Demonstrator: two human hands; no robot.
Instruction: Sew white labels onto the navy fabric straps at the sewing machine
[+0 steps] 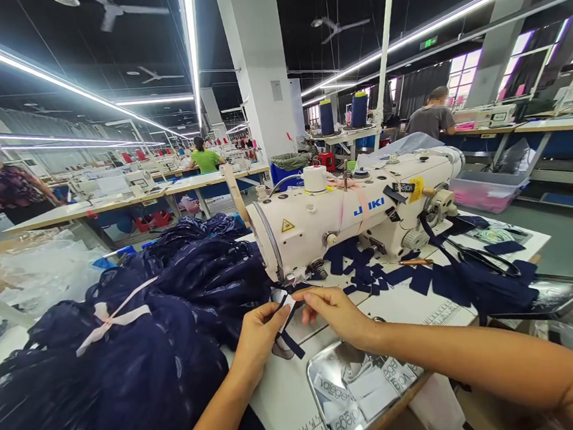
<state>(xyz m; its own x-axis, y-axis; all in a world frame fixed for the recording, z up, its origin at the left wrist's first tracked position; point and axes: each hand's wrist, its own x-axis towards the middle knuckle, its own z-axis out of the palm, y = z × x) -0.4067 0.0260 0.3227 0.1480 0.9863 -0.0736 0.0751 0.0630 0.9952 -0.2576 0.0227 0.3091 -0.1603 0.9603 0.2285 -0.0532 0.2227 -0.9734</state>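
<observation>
Just in front of the needle end of a white sewing machine, a small white label lies against a narrow navy strip. My left hand pinches the label from the near left, thumb on top. From the right, my right hand has thumb and forefinger together at the label's upper corner, the other fingers curled below. The needle and presser foot are mostly hidden. Close under my right wrist rests a metal tray holding white printed labels.
A large heap of navy fabric bands covers the left side. Navy scraps, scissors and a second metal tray lie right. Thread cones stand behind the machine. Other people work farther back.
</observation>
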